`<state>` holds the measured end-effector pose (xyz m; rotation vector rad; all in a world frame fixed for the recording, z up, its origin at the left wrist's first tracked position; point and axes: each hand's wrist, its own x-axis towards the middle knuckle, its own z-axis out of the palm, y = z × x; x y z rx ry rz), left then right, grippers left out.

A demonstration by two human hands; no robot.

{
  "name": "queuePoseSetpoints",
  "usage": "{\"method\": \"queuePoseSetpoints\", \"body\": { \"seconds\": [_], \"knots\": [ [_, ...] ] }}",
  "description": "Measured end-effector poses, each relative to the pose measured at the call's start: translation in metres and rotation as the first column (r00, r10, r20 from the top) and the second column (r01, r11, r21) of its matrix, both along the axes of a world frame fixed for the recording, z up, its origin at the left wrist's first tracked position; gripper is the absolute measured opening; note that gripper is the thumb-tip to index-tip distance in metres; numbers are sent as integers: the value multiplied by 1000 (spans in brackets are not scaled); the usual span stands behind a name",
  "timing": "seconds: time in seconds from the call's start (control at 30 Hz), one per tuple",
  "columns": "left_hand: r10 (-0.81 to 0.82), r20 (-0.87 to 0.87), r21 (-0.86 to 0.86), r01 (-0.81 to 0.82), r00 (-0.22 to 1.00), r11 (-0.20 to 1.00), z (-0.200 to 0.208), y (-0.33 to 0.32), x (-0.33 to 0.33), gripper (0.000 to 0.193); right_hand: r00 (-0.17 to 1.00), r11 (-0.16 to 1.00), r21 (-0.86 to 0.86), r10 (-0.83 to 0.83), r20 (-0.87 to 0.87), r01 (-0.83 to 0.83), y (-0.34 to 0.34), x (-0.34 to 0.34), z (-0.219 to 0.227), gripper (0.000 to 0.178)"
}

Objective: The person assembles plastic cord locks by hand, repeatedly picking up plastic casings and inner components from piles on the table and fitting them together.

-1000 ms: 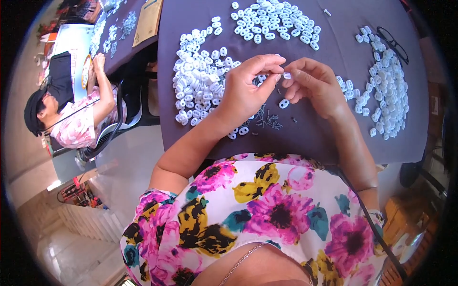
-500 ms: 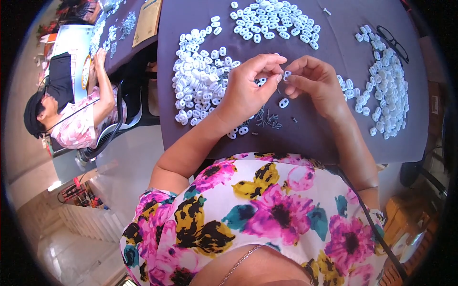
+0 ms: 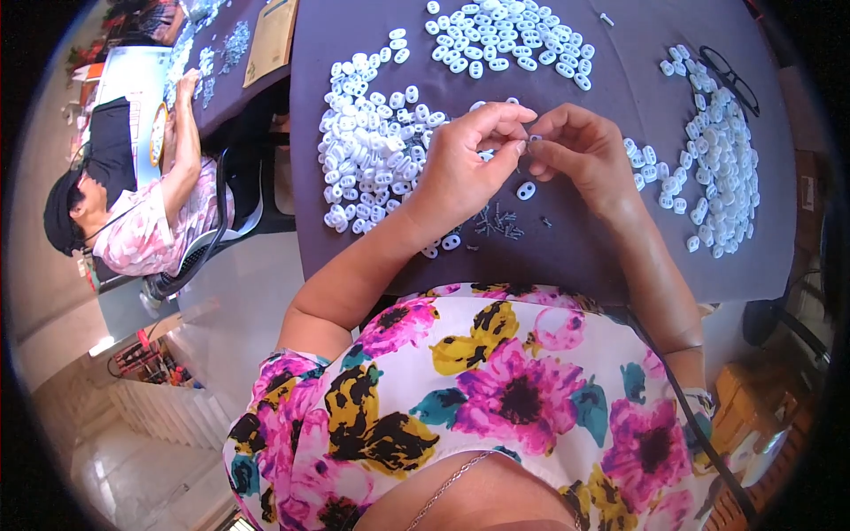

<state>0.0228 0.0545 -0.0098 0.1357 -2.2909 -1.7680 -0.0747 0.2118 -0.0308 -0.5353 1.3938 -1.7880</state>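
Note:
Over the middle of the table my left hand (image 3: 478, 150) and my right hand (image 3: 580, 155) meet at the fingertips. Thumb and forefinger of the right pinch a small white oval two-hole piece (image 3: 535, 139), mostly covered by the fingers. The left hand's fingertips are pressed together against it; whatever they grip is too small and hidden to make out. One loose white oval piece (image 3: 526, 190) lies just below the hands. Nearer me is a scatter of small metal screws (image 3: 501, 223), partly beside the left wrist.
White oval pieces form a heap on the left (image 3: 367, 155), a spread group at the far side (image 3: 513, 40) and another heap on the right (image 3: 724, 168). Black-framed glasses (image 3: 731, 81) lie at the far right. At left, another person (image 3: 146, 212) sits at a neighbouring table.
My fingertips have shifted slightly around the white piece, which shows less now. The other person's arm has stretched farther across their table.

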Motion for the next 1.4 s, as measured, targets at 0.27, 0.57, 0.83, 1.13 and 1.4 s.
{"method": "queuePoseSetpoints", "body": {
  "seconds": [0.27,0.57,0.83,1.13,1.4],
  "knots": [
    [39,8,7,-39,999,999,0,-2,0,27,1000,1000,15,-13,10,13,-1,1,3,12],
    [0,78,-44,4,997,999,2,-1,4,30,998,1000,-19,-24,-52,23,-2,4,-3,7],
    [-21,154,-79,33,988,996,13,-11,1,32,998,999,30,-39,-56,41,-4,4,3,6],
    [47,68,-594,2,997,805,16,-43,-20,21,971,971,22,-235,-42,236,6,-17,1,11],
    [-98,114,-752,150,989,642,5,-35,-44,19,970,970,34,-241,-28,242,6,-17,3,10]
  ]
}}
